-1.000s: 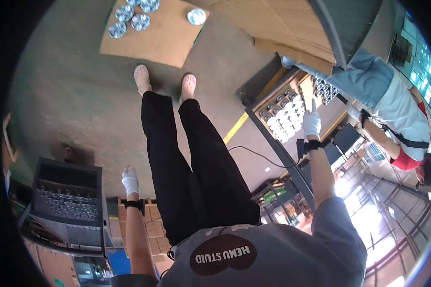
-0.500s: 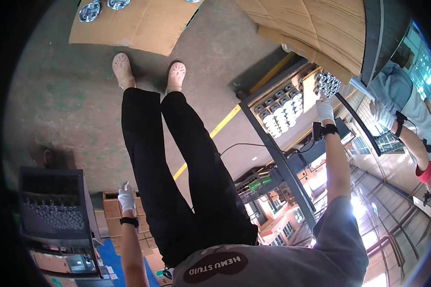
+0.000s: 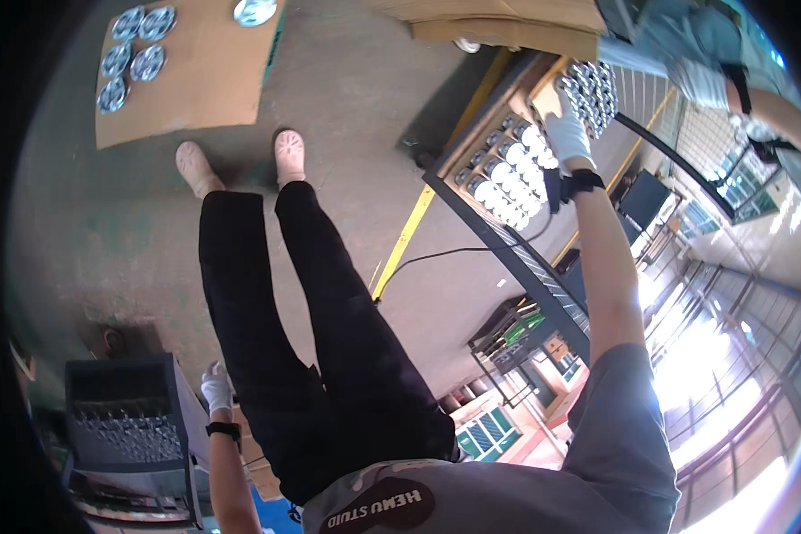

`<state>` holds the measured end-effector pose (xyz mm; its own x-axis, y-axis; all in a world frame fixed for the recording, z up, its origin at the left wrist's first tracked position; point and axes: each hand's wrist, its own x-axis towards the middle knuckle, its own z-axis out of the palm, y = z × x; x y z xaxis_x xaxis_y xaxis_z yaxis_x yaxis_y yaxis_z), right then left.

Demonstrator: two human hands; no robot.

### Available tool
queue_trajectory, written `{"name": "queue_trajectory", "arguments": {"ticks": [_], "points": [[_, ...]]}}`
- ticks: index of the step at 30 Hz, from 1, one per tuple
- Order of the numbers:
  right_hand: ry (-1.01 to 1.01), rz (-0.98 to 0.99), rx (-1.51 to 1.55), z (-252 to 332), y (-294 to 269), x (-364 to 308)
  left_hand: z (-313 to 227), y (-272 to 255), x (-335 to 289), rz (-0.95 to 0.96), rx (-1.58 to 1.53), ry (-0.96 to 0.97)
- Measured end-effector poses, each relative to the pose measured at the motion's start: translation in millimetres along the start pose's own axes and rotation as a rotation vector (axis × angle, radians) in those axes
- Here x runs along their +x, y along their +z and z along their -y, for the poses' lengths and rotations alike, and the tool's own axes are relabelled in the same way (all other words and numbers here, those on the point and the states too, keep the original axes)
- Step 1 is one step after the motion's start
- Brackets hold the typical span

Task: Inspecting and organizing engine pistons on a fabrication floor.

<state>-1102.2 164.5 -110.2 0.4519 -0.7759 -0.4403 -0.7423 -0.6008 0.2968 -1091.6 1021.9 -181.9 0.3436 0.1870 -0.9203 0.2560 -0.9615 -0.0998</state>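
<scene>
My right hand [image 3: 568, 135], in a white glove, reaches out to the right with its fingers stretched over a pale flat board [image 3: 550, 100] on a rack. Whether the fingers grip the board's edge is hard to see. On one side of that board stand rows of shiny piston-like metal parts [image 3: 512, 173]; on its other side is a tight cluster of small round metal parts [image 3: 589, 93]. My left hand [image 3: 216, 388], also gloved, hangs low at the left beside my leg, fingers loosely bent and apart, holding nothing.
Several round metal parts [image 3: 148, 62] lie on a cardboard sheet [image 3: 209, 84] on the floor ahead. A dark bin [image 3: 120, 392] with metal parts stands at the lower left. At the right, a co-worker's gloved hand [image 3: 699, 82] is close to the rack [image 3: 498, 245]. A cable [image 3: 454, 253] trails near it.
My right hand has moved further in over the pale board, and the rack sits nearer. More of the cardboard sheet's round parts show. The co-worker's hand has moved up in view.
</scene>
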Motion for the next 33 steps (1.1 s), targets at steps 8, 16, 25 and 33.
{"name": "queue_trajectory", "arguments": {"ticks": [8,16,25,33], "points": [[-0.093,0.159,-0.106,-44.4,-7.2,-2.3,10.9,-30.4,21.0,-0.069,-0.016,0.161],[0.123,-0.077,0.214,-18.9,-105.9,-61.2,9.0,-93.7,1.1,-0.260,0.682,0.495],[-0.221,-0.325,0.558,20.0,-161.9,-231.1,-105.5,-196.7,-44.9,-0.529,1.175,0.742],[0.282,0.494,0.854,-3.3,128.6,-377.2,-207.0,-248.1,-41.9,-0.452,0.719,0.665]]}}
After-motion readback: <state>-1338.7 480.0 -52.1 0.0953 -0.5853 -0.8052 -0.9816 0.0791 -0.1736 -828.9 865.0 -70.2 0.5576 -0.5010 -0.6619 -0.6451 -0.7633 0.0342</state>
